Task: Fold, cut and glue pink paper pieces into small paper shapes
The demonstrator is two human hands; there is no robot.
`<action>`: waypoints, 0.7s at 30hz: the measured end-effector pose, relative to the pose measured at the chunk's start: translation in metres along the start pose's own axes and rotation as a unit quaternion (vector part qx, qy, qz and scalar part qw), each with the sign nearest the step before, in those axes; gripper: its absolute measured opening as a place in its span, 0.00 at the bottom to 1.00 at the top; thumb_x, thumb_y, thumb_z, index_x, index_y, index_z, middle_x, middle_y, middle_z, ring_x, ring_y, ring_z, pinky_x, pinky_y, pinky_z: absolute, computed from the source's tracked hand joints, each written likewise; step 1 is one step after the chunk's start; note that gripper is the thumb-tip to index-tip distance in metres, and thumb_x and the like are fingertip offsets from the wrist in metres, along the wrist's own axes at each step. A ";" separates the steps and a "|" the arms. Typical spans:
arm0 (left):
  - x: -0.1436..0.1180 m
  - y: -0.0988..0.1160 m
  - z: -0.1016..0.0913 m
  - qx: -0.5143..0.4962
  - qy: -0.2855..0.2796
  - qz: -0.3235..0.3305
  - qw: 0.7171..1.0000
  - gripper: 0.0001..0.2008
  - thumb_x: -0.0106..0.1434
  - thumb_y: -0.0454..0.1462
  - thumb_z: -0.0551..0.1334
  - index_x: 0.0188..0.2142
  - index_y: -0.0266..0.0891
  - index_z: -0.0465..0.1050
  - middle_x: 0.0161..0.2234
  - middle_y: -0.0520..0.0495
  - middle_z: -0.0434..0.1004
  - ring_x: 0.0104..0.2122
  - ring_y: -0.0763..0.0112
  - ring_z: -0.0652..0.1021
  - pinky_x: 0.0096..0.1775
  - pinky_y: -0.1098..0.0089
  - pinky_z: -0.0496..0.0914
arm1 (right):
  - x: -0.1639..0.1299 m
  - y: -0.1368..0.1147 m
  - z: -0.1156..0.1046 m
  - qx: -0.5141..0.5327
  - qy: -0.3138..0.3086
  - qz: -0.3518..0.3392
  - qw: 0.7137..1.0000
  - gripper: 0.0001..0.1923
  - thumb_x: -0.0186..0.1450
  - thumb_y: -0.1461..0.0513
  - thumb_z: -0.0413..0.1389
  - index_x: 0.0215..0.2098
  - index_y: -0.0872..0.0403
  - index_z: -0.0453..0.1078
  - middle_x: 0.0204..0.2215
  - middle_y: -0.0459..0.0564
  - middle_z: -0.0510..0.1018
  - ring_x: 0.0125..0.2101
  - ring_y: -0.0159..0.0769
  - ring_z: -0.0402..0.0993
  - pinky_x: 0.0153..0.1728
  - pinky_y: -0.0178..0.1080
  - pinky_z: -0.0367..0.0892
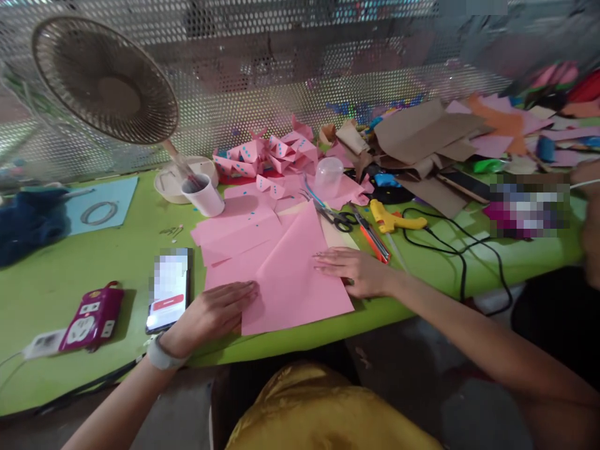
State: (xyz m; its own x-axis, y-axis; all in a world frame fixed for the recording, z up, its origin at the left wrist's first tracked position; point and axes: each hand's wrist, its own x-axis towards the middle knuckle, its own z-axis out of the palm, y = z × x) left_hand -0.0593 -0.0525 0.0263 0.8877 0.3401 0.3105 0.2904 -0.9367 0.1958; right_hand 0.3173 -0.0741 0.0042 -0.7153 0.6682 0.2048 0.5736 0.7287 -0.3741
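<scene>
A folded sheet of pink paper (pixel 300 275) lies on the green table in front of me, its top coming to a point. My left hand (pixel 225 307) rests on its left edge with the fingers stretched out. From the right, my right hand (pixel 354 267) lays its extended fingers over the opposite edge; its thumb is mostly hidden. More pink sheets (pixel 239 234) lie flat beneath and behind the folded one. Just beyond the right hand are black-handled scissors (pixel 340 219), an orange utility knife (pixel 374 240) and a yellow glue gun (pixel 394 219).
Folded pink paper pieces with blue dots (pixel 281 153) are heaped at the back, near a clear plastic cup (pixel 329 176). A white cup (pixel 204 195) and a fan (pixel 107 81) stand left. A phone (pixel 169 290) and purple power strip (pixel 91 315) lie nearer. Brown paper (pixel 426 134) piles up right.
</scene>
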 end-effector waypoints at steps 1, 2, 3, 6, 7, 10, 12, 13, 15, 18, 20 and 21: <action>-0.003 0.000 -0.002 -0.004 0.000 0.004 1.000 0.26 0.65 0.29 0.55 0.62 0.42 0.61 0.54 0.44 0.75 0.53 0.65 0.76 0.53 0.63 0.73 | -0.001 -0.001 0.000 -0.001 -0.003 -0.002 1.000 0.28 0.59 0.65 0.55 0.59 0.54 0.67 0.61 0.54 0.67 0.61 0.40 0.62 0.63 0.50 0.56; -0.006 0.000 -0.004 -0.008 0.001 0.008 1.000 0.25 0.65 0.30 0.56 0.61 0.42 0.63 0.53 0.44 0.76 0.52 0.65 0.76 0.52 0.64 0.74 | -0.002 -0.001 0.000 -0.001 -0.004 -0.004 1.000 0.29 0.59 0.64 0.56 0.60 0.55 0.66 0.61 0.54 0.66 0.62 0.40 0.61 0.63 0.50 0.55; -0.008 -0.001 -0.005 -0.010 0.001 0.009 1.000 0.23 0.65 0.30 0.57 0.59 0.41 0.66 0.52 0.44 0.77 0.51 0.65 0.77 0.50 0.65 0.75 | -0.003 -0.001 0.001 0.001 -0.005 -0.005 1.000 0.30 0.58 0.64 0.56 0.60 0.55 0.65 0.61 0.55 0.66 0.62 0.40 0.60 0.63 0.50 0.54; -0.011 -0.003 -0.004 -0.002 0.006 0.004 1.000 0.19 0.64 0.31 0.59 0.55 0.41 0.70 0.50 0.43 0.78 0.48 0.64 0.79 0.46 0.66 0.77 | -0.004 0.002 0.005 0.009 -0.003 -0.001 1.000 0.30 0.59 0.62 0.58 0.60 0.54 0.66 0.61 0.55 0.66 0.62 0.42 0.60 0.63 0.51 0.54; -0.010 -0.004 -0.002 0.007 0.010 0.001 1.000 0.19 0.64 0.32 0.59 0.55 0.41 0.70 0.49 0.44 0.79 0.47 0.64 0.80 0.46 0.65 0.77 | -0.004 0.003 0.006 0.010 0.000 0.002 1.000 0.28 0.59 0.61 0.58 0.59 0.54 0.67 0.61 0.55 0.66 0.62 0.42 0.61 0.62 0.51 0.55; -0.004 -0.004 0.001 0.029 0.006 -0.020 0.999 0.25 0.64 0.29 0.57 0.60 0.42 0.64 0.52 0.44 0.77 0.51 0.61 0.77 0.50 0.58 0.75 | -0.003 0.003 0.010 0.011 0.016 0.015 1.000 0.25 0.61 0.62 0.57 0.57 0.52 0.69 0.60 0.55 0.68 0.60 0.41 0.64 0.62 0.51 0.57; 0.002 -0.002 0.002 0.026 -0.027 -0.045 0.998 0.32 0.62 0.27 0.54 0.65 0.42 0.55 0.59 0.42 0.69 0.59 0.59 0.70 0.57 0.53 0.68 | -0.003 0.001 0.009 0.011 0.024 0.022 0.999 0.26 0.61 0.63 0.56 0.58 0.51 0.68 0.60 0.54 0.68 0.60 0.40 0.64 0.62 0.50 0.56; 0.005 0.000 0.002 0.020 -0.050 -0.055 0.997 0.36 0.60 0.27 0.53 0.67 0.41 0.50 0.63 0.42 0.63 0.61 0.59 0.66 0.59 0.52 0.65 | -0.004 -0.001 0.008 0.012 0.023 0.025 0.999 0.27 0.60 0.64 0.57 0.59 0.51 0.67 0.60 0.53 0.68 0.61 0.40 0.63 0.62 0.50 0.56; 0.009 0.002 0.002 0.009 -0.091 -0.068 0.994 0.40 0.58 0.26 0.53 0.69 0.44 0.43 0.66 0.44 0.55 0.64 0.59 0.61 0.62 0.52 0.61 | -0.005 -0.001 0.001 0.014 0.007 0.029 0.999 0.28 0.59 0.65 0.56 0.59 0.52 0.67 0.60 0.53 0.67 0.61 0.40 0.63 0.63 0.50 0.56; 0.012 0.003 0.003 0.002 -0.123 -0.066 0.990 0.44 0.55 0.23 0.51 0.69 0.48 0.40 0.68 0.47 0.48 0.66 0.60 0.57 0.63 0.50 0.57 | -0.001 0.004 -0.015 0.023 -0.008 0.061 0.998 0.25 0.61 0.68 0.52 0.56 0.51 0.70 0.55 0.50 0.74 0.58 0.38 0.67 0.61 0.47 0.59; 0.012 0.001 0.003 0.003 -0.128 -0.061 0.990 0.44 0.55 0.22 0.49 0.69 0.49 0.40 0.68 0.48 0.48 0.66 0.61 0.57 0.63 0.50 0.56 | 0.011 0.010 -0.024 0.027 0.028 0.101 0.994 0.23 0.65 0.68 0.47 0.56 0.50 0.70 0.53 0.48 0.76 0.56 0.36 0.70 0.59 0.44 0.63; 0.012 0.001 0.004 0.005 -0.127 -0.059 0.990 0.44 0.56 0.22 0.49 0.69 0.49 0.40 0.68 0.48 0.49 0.66 0.61 0.57 0.63 0.50 0.57 | 0.020 0.013 -0.026 0.022 0.057 0.123 0.990 0.23 0.67 0.67 0.46 0.58 0.51 0.68 0.55 0.49 0.74 0.56 0.36 0.70 0.59 0.44 0.63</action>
State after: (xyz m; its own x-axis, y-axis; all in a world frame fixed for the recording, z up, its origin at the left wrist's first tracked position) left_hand -0.0469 -0.0493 0.0263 0.9079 0.4171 0.0416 0.4004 -0.8924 0.2083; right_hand 0.3210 -0.0473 0.0269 -0.5044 0.8393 0.2027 0.7053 0.5359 -0.4640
